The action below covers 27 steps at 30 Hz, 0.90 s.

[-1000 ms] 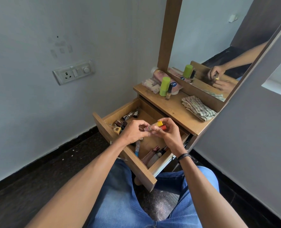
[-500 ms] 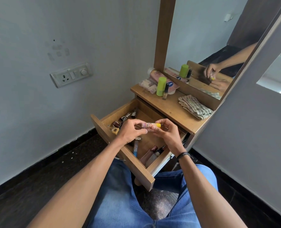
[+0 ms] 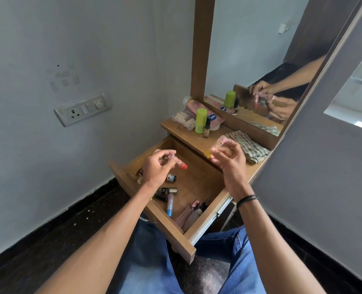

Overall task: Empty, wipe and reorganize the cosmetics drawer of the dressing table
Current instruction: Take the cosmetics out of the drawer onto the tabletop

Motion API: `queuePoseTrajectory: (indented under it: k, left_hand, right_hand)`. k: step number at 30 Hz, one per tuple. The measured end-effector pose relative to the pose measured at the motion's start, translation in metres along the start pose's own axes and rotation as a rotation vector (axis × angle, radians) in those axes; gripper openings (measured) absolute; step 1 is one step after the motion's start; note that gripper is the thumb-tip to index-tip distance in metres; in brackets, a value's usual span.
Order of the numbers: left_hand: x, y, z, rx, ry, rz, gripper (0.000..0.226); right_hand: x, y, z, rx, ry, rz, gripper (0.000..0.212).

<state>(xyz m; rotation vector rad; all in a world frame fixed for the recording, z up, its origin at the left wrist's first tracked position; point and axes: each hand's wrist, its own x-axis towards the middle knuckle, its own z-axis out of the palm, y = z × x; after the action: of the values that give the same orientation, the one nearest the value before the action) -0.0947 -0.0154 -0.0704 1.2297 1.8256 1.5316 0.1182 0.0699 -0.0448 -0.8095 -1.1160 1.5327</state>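
Two hands held apart above the open drawer (image 3: 199, 181). In the left hand (image 3: 155, 169), pinched at the fingertips, a small tube (image 3: 179, 164) with a bare red tip, over the drawer's far left part. In the right hand (image 3: 228, 164), gripped between thumb and curled fingers, a yellow cap (image 3: 208, 154), near the drawer's back edge and just short of the tabletop (image 3: 192, 143). Something pinkish at the right fingertips as well, too blurred to name.

Lying in the drawer: small dark bottles (image 3: 169, 190) by the left wrist, a blue-ended tube (image 3: 169, 205), slim pink tubes (image 3: 189, 213) toward the front right corner. On the tabletop: a green bottle (image 3: 201, 120) and a folded checked cloth (image 3: 250, 148), close behind the right hand.

Probably the emptying step, far from finished, with wiping not yet begun.

Next, most likely: bring both hands together, line the cap up squarely with the red tip and press it on without smearing. Then set the tube on the tabletop, clear of the cloth, and go back for the rest.
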Motion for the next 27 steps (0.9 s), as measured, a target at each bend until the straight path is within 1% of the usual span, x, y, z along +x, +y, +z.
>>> queuePoseTrajectory:
  k: [1, 2, 4, 7, 8, 10, 12, 15, 17, 19, 23, 25, 27]
  left_hand:
    - [0.009, 0.004, 0.004, 0.035, 0.014, 0.048, 0.023]
    - [0.019, 0.009, 0.008, 0.073, 0.026, 0.103, 0.023]
    - [0.04, 0.02, 0.02, 0.146, 0.038, 0.199, 0.023]
    - [0.069, 0.032, 0.04, 0.228, 0.038, 0.26, 0.022]
    - [0.075, 0.034, 0.047, 0.248, 0.042, 0.271, 0.023]
    - [0.085, 0.035, 0.058, 0.283, 0.037, 0.283, 0.024]
    - [0.092, 0.034, 0.067, 0.304, 0.024, 0.281, 0.025]
    - [0.098, 0.037, 0.076, 0.307, 0.025, 0.284, 0.027]
    - [0.099, 0.039, 0.082, 0.288, 0.053, 0.303, 0.026]
    - [0.099, 0.039, 0.086, 0.271, 0.064, 0.298, 0.026]
    - [0.097, 0.034, 0.092, 0.222, 0.017, 0.233, 0.033]
    - [0.096, 0.032, 0.095, 0.197, 0.01, 0.193, 0.039]
    - [0.096, 0.029, 0.096, 0.186, 0.01, 0.158, 0.04]
  right_hand:
    - [0.011, -0.007, 0.001, -0.138, 0.038, -0.051, 0.047]
    - [0.023, -0.012, 0.003, -0.3, 0.076, -0.102, 0.046]
    - [0.046, -0.018, 0.007, -0.585, 0.153, -0.195, 0.033]
    - [0.072, -0.014, 0.011, -0.848, 0.215, -0.212, 0.017]
    - [0.078, -0.01, 0.011, -0.924, 0.208, -0.21, 0.014]
    - [0.087, 0.004, 0.009, -1.04, 0.171, -0.215, 0.015]
    - [0.091, 0.013, 0.007, -1.092, 0.14, -0.219, 0.02]
    - [0.096, 0.017, 0.003, -1.094, 0.16, -0.21, 0.024]
    - [0.097, 0.018, 0.002, -1.097, 0.156, -0.204, 0.025]
    - [0.098, 0.018, 0.002, -1.103, 0.151, -0.204, 0.023]
    - [0.101, 0.019, 0.002, -1.103, 0.145, -0.18, 0.012]
    - [0.102, 0.019, 0.003, -1.125, 0.146, -0.182, 0.012]
    - [0.103, 0.019, 0.003, -1.141, 0.14, -0.184, 0.014]
